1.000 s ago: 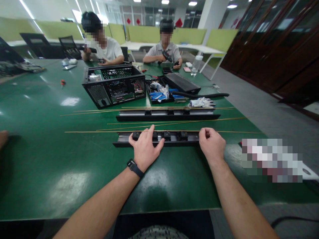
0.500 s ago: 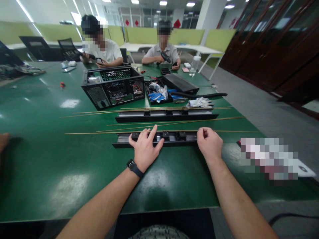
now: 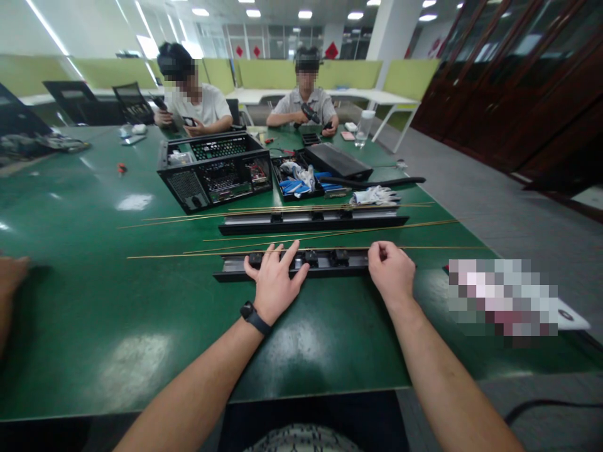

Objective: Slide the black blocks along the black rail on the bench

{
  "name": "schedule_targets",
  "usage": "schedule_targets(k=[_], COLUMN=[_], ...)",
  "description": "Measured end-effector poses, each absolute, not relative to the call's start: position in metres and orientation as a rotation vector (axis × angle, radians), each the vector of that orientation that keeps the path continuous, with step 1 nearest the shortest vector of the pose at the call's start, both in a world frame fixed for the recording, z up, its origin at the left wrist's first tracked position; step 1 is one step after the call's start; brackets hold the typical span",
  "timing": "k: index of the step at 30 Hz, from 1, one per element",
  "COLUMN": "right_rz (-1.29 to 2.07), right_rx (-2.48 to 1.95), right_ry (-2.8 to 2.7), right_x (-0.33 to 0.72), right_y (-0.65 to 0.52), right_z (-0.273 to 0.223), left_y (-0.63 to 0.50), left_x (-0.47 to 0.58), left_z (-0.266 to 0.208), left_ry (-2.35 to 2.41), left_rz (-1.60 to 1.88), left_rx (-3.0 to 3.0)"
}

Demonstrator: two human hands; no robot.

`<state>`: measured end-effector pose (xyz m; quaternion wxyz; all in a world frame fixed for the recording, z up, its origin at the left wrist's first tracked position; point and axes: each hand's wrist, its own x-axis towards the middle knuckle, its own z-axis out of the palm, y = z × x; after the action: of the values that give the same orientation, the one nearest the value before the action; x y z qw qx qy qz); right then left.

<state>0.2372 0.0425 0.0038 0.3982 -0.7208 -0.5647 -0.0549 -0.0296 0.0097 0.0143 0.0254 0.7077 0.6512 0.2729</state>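
A black rail with several small black blocks along its channel lies across the table in front of me. My left hand rests over its left half, fingers spread, a dark watch on the wrist. At the rail's right end, my right hand is closed with thumb and fingertips pinched on a thin brass rod. That rod runs along the rail's far edge and sticks out past both ends. My own fingers hide the exact grip. Other thin rods lie just behind.
Behind lies a second black rail with rods over it. Farther back are an open computer case, a tray with gloves, and a bottle. Two people sit opposite; another person's hand shows at left. A blurred-out flat object lies right.
The view has tilted and shifted slightly. Both hands keep nearly the same pose on the rail. The other person's hand at the left edge reaches farther into view.
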Motion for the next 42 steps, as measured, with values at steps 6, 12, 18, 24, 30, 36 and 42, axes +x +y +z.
schedule_targets(k=[6,12,18,24,30,36,42], right_rz=[-0.112,-0.109,-0.122,-0.117,-0.108,-0.115,-0.113], right_rx=[-1.833,-1.835,-1.827,-1.824,-1.823,-1.833,-1.827], right_ry=[-1.430,-1.434,-1.435,-1.434,-1.432,-1.432,-1.454], right_x=[0.237,0.238,0.238,0.238,0.238,0.238,0.238], right_y=[0.041,0.042,0.042,0.042,0.043,0.042,0.042], right_z=[0.006,0.004,0.004,0.005,0.004,0.004,0.005], left_y=[0.009,0.003,-0.012,-0.017,0.002,0.017,0.023], left_x=[-0.034,-0.041,-0.043,-0.040,-0.026,-0.018,-0.019], left_z=[0.017,0.019,0.026,0.040,0.046,0.043,0.047], left_ry=[1.963,1.943,1.992,2.088,1.813,1.694,1.707], left_rz=[0.836,0.817,0.873,0.935,0.817,0.697,0.661], left_rx=[2.215,2.246,2.308,2.325,2.514,2.563,2.537])
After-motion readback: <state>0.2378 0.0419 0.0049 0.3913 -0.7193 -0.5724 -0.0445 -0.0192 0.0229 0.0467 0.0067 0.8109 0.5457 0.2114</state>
